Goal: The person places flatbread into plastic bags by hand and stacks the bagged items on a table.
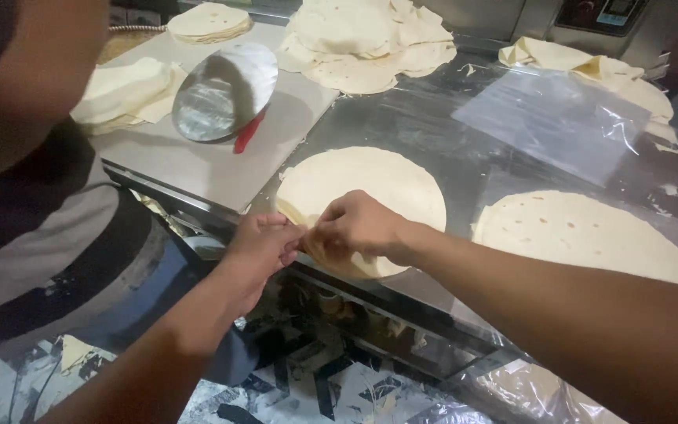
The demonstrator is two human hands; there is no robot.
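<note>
Head view: both hands are seen pinched together at the near edge of a round stack of thin dough sheets lying on the steel table. The left hand is curled, fingertips closed on the stack's edge, and the right hand is bunched right against it, nipping the same edge. A second round stack is spotted just to the right, a clear plastic sheet behind it, and a shiny metal disc on the grey board to the left.
</note>
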